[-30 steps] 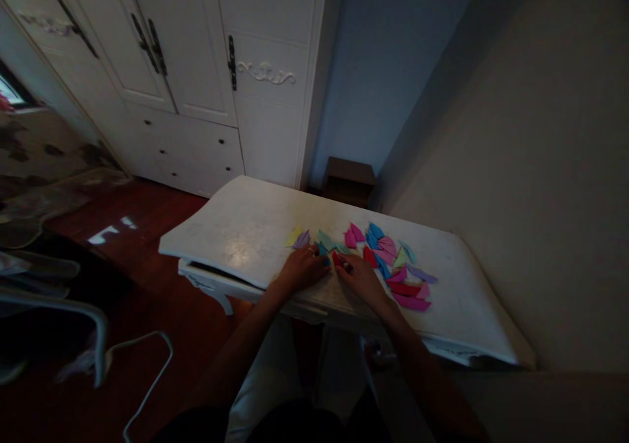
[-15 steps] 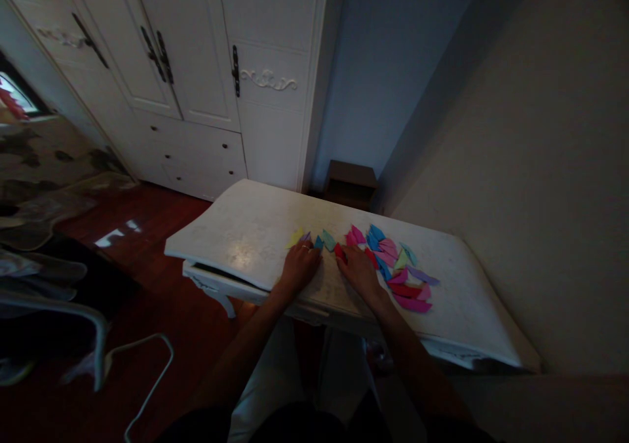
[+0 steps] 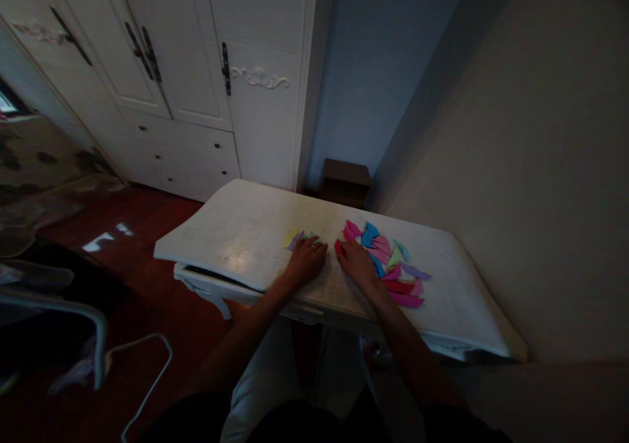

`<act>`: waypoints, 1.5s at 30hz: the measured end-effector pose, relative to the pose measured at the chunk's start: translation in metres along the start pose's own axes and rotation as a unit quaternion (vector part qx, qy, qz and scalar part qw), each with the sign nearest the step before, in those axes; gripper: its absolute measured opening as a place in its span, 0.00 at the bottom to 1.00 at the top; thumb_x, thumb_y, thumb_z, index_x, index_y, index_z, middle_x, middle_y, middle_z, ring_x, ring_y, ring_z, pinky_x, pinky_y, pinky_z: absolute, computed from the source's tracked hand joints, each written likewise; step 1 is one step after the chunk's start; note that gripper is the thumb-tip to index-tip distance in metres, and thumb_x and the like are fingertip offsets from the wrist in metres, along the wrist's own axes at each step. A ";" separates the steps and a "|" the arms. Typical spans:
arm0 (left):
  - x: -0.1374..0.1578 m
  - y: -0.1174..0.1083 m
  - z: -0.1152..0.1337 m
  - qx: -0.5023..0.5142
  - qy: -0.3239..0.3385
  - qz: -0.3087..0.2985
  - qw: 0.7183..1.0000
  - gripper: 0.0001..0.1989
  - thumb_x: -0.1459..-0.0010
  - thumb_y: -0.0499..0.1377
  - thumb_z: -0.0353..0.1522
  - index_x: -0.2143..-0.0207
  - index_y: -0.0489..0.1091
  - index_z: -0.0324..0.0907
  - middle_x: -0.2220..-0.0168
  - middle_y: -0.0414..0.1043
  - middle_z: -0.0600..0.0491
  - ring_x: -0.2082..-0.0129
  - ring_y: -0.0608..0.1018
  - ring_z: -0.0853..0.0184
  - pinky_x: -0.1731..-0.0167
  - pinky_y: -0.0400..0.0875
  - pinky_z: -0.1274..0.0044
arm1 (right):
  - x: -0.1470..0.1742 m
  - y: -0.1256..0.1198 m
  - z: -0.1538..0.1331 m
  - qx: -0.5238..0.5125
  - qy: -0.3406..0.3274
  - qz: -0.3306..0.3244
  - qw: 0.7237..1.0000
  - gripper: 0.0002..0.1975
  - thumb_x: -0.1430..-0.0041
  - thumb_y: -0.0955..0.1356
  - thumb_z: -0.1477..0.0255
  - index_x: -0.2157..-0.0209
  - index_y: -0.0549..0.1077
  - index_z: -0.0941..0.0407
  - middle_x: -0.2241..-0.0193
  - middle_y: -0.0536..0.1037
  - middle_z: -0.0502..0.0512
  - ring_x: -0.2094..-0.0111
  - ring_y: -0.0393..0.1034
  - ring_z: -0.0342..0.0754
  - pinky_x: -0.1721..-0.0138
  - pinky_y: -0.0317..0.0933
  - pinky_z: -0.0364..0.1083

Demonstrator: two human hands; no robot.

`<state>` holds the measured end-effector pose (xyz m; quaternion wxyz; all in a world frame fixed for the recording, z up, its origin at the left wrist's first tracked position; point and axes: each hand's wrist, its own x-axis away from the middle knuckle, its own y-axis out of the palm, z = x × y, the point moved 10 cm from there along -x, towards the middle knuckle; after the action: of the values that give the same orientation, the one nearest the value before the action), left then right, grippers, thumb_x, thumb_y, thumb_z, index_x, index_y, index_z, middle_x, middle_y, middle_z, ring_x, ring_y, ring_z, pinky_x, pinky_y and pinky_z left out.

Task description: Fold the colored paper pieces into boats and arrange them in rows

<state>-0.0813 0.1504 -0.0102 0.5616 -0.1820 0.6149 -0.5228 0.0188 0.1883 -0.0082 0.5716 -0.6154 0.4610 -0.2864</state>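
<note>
My left hand (image 3: 308, 259) lies on the white table with its fingers stretched out over small folded paper pieces. Just beyond its fingertips show a yellow piece (image 3: 289, 238), a purple piece (image 3: 295, 240) and part of a green piece (image 3: 311, 234); the rest of these is hidden under the hand. To the right, my right hand (image 3: 358, 263) pinches a red folded paper piece (image 3: 339, 247) against the tabletop. Beside and beyond that hand is a loose cluster of folded pieces, among them a pink piece (image 3: 351, 231), a blue piece (image 3: 369, 234) and a purple piece (image 3: 415, 271).
The white table (image 3: 240, 223) has a curved edge and a drawer front. Behind it stand a white wardrobe (image 3: 265, 128) and a small brown cabinet (image 3: 345, 173). A wall (image 3: 515, 168) closes off the right side. A white cable (image 3: 157, 371) lies on the floor at left.
My left hand has moved slightly right, over the teal and green pieces; the green one now sits nearer the purple piece. My right hand stays on the red piece. The view has shifted a little.
</note>
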 end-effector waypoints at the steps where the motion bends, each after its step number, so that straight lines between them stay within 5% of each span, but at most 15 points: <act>1: 0.002 -0.004 -0.002 0.001 -0.002 0.010 1.000 0.12 0.38 0.52 0.28 0.54 0.71 0.42 0.55 0.77 0.47 0.45 0.71 0.57 0.47 0.60 0.60 | -0.002 -0.001 0.000 -0.002 0.001 0.005 1.000 0.10 0.38 0.64 0.73 0.57 0.74 0.58 0.60 0.77 0.62 0.56 0.69 0.52 0.53 0.60 0.47; 8: 0.008 -0.019 -0.005 0.011 -0.006 0.050 0.999 0.10 0.40 0.54 0.26 0.58 0.72 0.41 0.58 0.78 0.47 0.48 0.74 0.59 0.49 0.63 0.63 | -0.017 0.003 -0.013 -0.129 -0.033 0.026 0.991 0.11 0.40 0.63 0.76 0.58 0.75 0.57 0.60 0.78 0.57 0.58 0.71 0.47 0.54 0.62 0.45; 13: 0.011 -0.028 -0.001 0.027 0.000 0.080 0.996 0.12 0.40 0.54 0.27 0.56 0.72 0.41 0.55 0.77 0.45 0.49 0.74 0.60 0.50 0.66 0.65 | -0.008 -0.011 0.021 -0.227 -0.002 0.092 0.970 0.16 0.43 0.64 0.72 0.53 0.74 0.58 0.57 0.78 0.59 0.62 0.72 0.48 0.56 0.65 0.48; 18: 0.019 -0.022 0.025 0.050 0.090 0.039 0.994 0.16 0.38 0.54 0.32 0.48 0.68 0.40 0.48 0.73 0.43 0.43 0.70 0.59 0.49 0.67 0.65 | 0.012 -0.039 0.071 -0.185 0.001 0.116 0.976 0.17 0.42 0.62 0.70 0.54 0.76 0.58 0.56 0.78 0.60 0.55 0.71 0.52 0.51 0.64 0.52; 22: 0.023 -0.019 0.031 0.043 0.097 0.039 0.994 0.17 0.37 0.53 0.33 0.48 0.68 0.39 0.48 0.72 0.43 0.44 0.71 0.58 0.47 0.66 0.64 | 0.026 -0.040 0.099 -0.135 -0.026 0.058 0.989 0.18 0.41 0.63 0.70 0.52 0.75 0.58 0.50 0.76 0.61 0.48 0.68 0.54 0.45 0.59 0.54; 26: 0.015 -0.011 0.039 0.038 0.090 0.023 0.995 0.17 0.37 0.53 0.33 0.47 0.68 0.39 0.46 0.71 0.42 0.42 0.69 0.58 0.46 0.65 0.64 | 0.042 -0.019 0.107 -0.133 -0.061 -0.006 0.989 0.23 0.44 0.66 0.70 0.45 0.70 0.56 0.44 0.71 0.60 0.43 0.64 0.56 0.43 0.57 0.57; 34: -0.024 0.017 0.084 0.027 0.124 -0.030 0.991 0.22 0.38 0.56 0.36 0.43 0.63 0.40 0.41 0.65 0.41 0.39 0.65 0.59 0.43 0.62 0.66 | 0.064 -0.014 0.098 -0.117 -0.082 0.046 0.989 0.24 0.40 0.65 0.66 0.43 0.68 0.56 0.45 0.71 0.63 0.43 0.64 0.57 0.43 0.56 0.59; 45: -0.010 0.025 0.053 0.009 0.126 -0.069 0.990 0.13 0.37 0.54 0.33 0.53 0.71 0.40 0.51 0.74 0.44 0.48 0.74 0.60 0.45 0.64 0.65 | 0.091 -0.037 0.127 -0.126 -0.046 0.078 0.988 0.24 0.36 0.62 0.62 0.43 0.67 0.58 0.48 0.73 0.64 0.46 0.65 0.55 0.44 0.58 0.57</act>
<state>-0.0227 0.1447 -0.0167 0.4440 -0.1517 0.6615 -0.5850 0.1768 0.1603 -0.0114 0.5306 -0.6572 0.5133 -0.1519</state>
